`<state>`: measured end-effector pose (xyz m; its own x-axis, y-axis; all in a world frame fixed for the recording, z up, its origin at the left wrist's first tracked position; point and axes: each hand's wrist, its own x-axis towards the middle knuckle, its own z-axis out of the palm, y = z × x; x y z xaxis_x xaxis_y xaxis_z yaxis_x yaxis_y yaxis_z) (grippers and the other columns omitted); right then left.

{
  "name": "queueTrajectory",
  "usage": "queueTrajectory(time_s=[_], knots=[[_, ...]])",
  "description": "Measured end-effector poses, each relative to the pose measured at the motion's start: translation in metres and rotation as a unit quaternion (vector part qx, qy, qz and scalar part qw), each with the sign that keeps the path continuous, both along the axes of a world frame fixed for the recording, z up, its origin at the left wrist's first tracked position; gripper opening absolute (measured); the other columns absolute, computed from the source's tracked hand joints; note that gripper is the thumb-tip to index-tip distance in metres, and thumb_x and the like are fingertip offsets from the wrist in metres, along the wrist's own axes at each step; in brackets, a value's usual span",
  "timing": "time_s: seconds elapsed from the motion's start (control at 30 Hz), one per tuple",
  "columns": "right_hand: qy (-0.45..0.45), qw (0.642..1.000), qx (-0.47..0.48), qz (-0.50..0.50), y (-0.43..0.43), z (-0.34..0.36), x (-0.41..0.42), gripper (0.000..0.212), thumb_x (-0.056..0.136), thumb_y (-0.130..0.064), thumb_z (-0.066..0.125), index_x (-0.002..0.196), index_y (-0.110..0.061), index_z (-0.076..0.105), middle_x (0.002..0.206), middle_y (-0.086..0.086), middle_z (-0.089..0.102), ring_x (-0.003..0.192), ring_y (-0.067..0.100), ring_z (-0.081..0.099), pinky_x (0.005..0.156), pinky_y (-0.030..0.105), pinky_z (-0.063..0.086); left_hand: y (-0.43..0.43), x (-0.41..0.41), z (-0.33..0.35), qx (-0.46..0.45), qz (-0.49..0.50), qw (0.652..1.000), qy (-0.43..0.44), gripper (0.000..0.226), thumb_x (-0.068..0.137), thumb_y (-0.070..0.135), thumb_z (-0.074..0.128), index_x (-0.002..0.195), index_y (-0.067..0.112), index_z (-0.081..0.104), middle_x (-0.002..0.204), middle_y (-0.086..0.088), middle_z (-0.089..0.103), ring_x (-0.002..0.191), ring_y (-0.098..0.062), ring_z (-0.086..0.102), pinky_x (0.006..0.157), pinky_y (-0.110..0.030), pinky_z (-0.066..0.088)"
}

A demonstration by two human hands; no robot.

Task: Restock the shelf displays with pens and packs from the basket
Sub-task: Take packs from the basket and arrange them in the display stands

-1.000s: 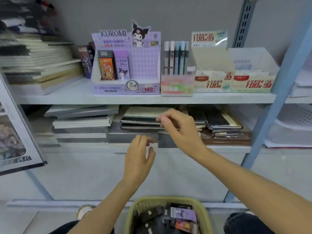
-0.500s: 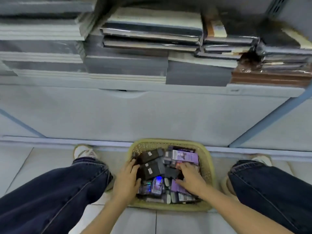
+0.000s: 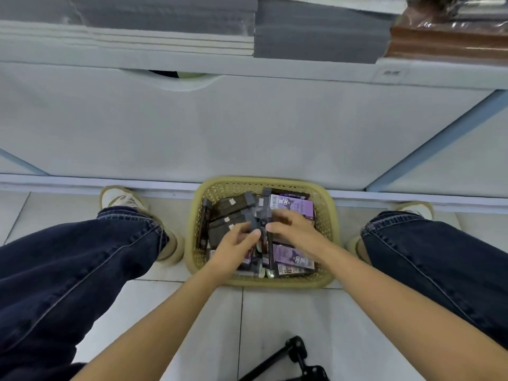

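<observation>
Grey pack sits between both my hands: my left hand pinches its lower end and my right hand curls onto its side, low over the heap in the yellow basket on the floor between my feet. Around it lie dark packs and purple packs. I judge the restocking far from done, with this load unshelved and the shelf above showing only stacked notebooks.

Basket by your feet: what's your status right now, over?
Left hand, right hand both gripping a dark grey flat pack. Pack inside yellow plastic lattice basket, purple packs beside it. Black tripod on floor, apart.
</observation>
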<state>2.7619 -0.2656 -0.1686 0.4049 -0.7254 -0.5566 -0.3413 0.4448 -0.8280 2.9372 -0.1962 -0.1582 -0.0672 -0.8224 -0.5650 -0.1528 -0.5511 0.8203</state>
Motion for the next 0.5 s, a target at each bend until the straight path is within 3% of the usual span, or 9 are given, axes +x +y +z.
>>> queueTrajectory(time_s=[0.07, 0.2, 0.3, 0.37, 0.43, 0.5], knots=[[-0.063, 0.997, 0.039, -0.010, 0.003, 0.002, 0.006, 0.042, 0.086, -0.022, 0.066, 0.127, -0.016, 0.059, 0.127, 0.003, 0.064, 0.118, 0.018, 0.059, 0.103, 0.040, 0.046, 0.000, -0.012, -0.003, 0.077, 0.038, 0.988, 0.127, 0.031, 0.097, 0.031, 0.058, 0.122, 0.014, 0.060, 0.109, -0.003, 0.072, 0.097, -0.016, 0.069, 0.078, -0.026, 0.056], [-0.085, 0.996, -0.012, 0.011, 0.004, 0.003, 0.007, 0.020, 0.092, -0.021, 0.062, 0.110, -0.018, 0.070, 0.110, 0.000, 0.072, 0.107, 0.015, 0.066, 0.095, 0.034, 0.051, 0.004, -0.008, -0.007, 0.031, 0.061, 0.992, 0.109, 0.019, 0.096, 0.018, 0.059, 0.106, 0.003, 0.066, 0.093, -0.008, 0.074, 0.085, -0.019, 0.069, 0.075, -0.028, 0.055], [0.055, 0.989, -0.137, 0.010, -0.002, -0.003, -0.001, 0.018, 0.093, -0.027, 0.063, 0.110, -0.029, 0.068, 0.106, -0.016, 0.068, 0.092, -0.004, 0.063, 0.083, 0.020, 0.049, 0.003, 0.006, -0.012, 0.029, 0.104, 0.990, 0.091, 0.023, 0.096, 0.015, 0.059, 0.108, -0.004, 0.062, 0.096, -0.018, 0.073, 0.084, -0.027, 0.069, 0.078, -0.037, 0.058], [0.170, 0.962, -0.201, 0.075, -0.001, -0.012, -0.008, 0.026, 0.092, -0.027, 0.064, 0.117, -0.022, 0.065, 0.111, -0.011, 0.065, 0.099, 0.002, 0.060, 0.089, 0.026, 0.049, 0.004, 0.012, -0.014, 0.051, 0.140, 0.983, 0.104, 0.021, 0.097, 0.013, 0.056, 0.112, -0.001, 0.060, 0.095, -0.019, 0.074, 0.079, -0.027, 0.072, 0.068, -0.035, 0.059], [0.273, 0.911, -0.237, 0.195, 0.006, -0.023, -0.013, 0.044, 0.089, -0.032, 0.067, 0.129, -0.018, 0.057, 0.127, -0.001, 0.057, 0.116, 0.015, 0.053, 0.101, 0.032, 0.043, 0.006, 0.014, -0.016, 0.064, 0.147, 0.982, 0.100, 0.021, 0.099, 0.013, 0.053, 0.116, 0.000, 0.057, 0.096, -0.019, 0.074, 0.080, -0.028, 0.072, 0.067, -0.035, 0.060], [0.319, 0.871, -0.268, 0.260, 0.014, -0.033, -0.012, 0.061, 0.087, -0.034, 0.068, 0.141, -0.015, 0.045, 0.137, 0.004, 0.047, 0.125, 0.021, 0.043, 0.104, 0.034, 0.037, 0.007, 0.014, -0.017, 0.061, 0.143, 0.983, 0.095, 0.022, 0.100, 0.012, 0.052, 0.117, -0.002, 0.053, 0.092, -0.017, 0.074, 0.076, -0.027, 0.071, 0.067, -0.035, 0.060]])
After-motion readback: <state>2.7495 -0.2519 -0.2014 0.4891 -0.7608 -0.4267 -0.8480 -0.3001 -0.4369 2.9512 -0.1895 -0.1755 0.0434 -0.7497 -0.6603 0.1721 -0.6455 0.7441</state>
